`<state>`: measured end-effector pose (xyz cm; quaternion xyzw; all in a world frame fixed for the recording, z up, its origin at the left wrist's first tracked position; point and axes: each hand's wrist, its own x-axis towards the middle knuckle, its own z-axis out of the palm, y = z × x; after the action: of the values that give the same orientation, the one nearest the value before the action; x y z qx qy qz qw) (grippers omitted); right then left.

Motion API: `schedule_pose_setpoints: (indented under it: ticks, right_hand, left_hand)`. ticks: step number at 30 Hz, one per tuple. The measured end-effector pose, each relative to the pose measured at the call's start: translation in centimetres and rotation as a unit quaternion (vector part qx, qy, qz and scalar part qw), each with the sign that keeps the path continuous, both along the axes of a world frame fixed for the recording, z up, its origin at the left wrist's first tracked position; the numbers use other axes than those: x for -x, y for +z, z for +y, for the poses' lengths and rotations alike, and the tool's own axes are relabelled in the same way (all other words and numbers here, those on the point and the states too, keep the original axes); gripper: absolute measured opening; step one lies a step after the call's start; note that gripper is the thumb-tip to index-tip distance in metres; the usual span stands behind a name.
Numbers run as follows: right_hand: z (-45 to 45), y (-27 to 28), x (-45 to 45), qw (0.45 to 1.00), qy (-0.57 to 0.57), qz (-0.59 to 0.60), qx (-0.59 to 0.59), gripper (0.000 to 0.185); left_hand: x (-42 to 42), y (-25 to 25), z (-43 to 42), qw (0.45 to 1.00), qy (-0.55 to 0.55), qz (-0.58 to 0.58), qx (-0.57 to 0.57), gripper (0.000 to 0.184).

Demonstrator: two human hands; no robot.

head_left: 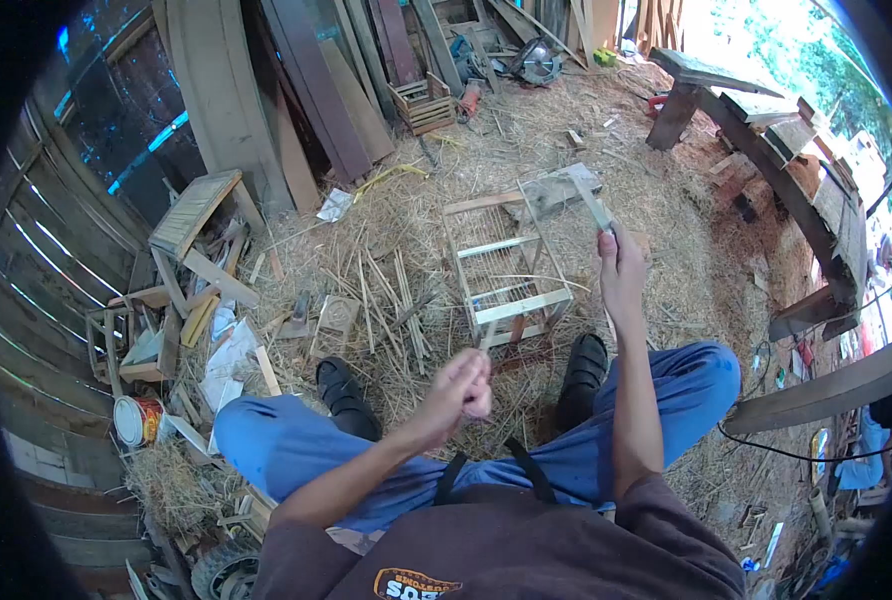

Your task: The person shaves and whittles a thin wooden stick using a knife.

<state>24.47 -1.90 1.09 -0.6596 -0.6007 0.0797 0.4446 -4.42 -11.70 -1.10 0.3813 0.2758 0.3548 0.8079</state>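
My right hand (621, 265) is raised above my right knee, its fingers closed around the lower end of a flat, pale, blade-like strip (591, 203); whether it is a knife or a slat I cannot tell. In front of my lap my left hand (456, 390) is closed on a thin wooden stick (489, 338), whose end pokes out past the fingers. Between my feet and just beyond them stands a small slatted wooden frame (521, 303), apart from both hands. Behind it a grey board (556, 190) lies on the ground.
Loose thin sticks (396, 305) and shavings cover the floor. A small wooden stool (196, 220) stands at left, near a paint can (138, 420). Tall planks (316, 90) lean at the back, beside a circular saw (538, 62). A long wooden bench (781, 150) runs along the right.
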Motion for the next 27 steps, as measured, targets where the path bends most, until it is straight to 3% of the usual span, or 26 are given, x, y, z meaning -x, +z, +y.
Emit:
schedule_pose_setpoints:
  ticks: [2, 5, 10, 13, 14, 17, 20, 27]
  right_hand:
    - [-2.2, 0.9, 2.1, 0.998, 0.011, 0.062, -0.013, 0.024]
    - [-4.3, -0.3, 5.8, 0.989, 0.135, -0.035, -0.042, 0.025]
    - [-5.2, -1.1, 10.6, 0.944, 0.325, -0.049, -0.007, 0.024]
    - [-5.5, -1.1, 11.8, 0.935, 0.350, -0.049, 0.028, 0.023]
    - [-5.3, -1.7, 11.8, 0.937, 0.347, -0.039, -0.022, 0.025]
    - [-4.5, -1.1, 11.0, 0.932, 0.336, -0.123, -0.058, 0.026]
    - [-4.5, -0.6, 10.5, 0.930, 0.337, -0.124, -0.076, 0.027]
    - [-4.2, -1.1, 8.8, 0.948, 0.244, -0.187, -0.083, 0.031]
  left_hand:
    - [0.7, -0.6, 0.6, 0.997, 0.053, 0.045, -0.023, 0.023]
    - [2.3, -0.3, 1.6, 0.996, 0.091, 0.025, 0.001, 0.024]
    - [1.7, 0.5, 2.7, 0.989, 0.111, 0.094, -0.017, 0.025]
    - [1.3, -0.3, 3.1, 0.986, 0.113, 0.112, -0.054, 0.022]
    - [1.2, -0.2, 3.3, 0.985, 0.109, 0.115, -0.065, 0.020]
    - [0.8, 0.0, 3.3, 0.986, 0.112, 0.095, -0.073, 0.017]
    - [0.0, 0.6, 2.9, 0.991, 0.121, 0.054, -0.036, 0.014]
    - [0.4, 1.5, 2.6, 0.990, 0.138, 0.035, -0.020, 0.019]
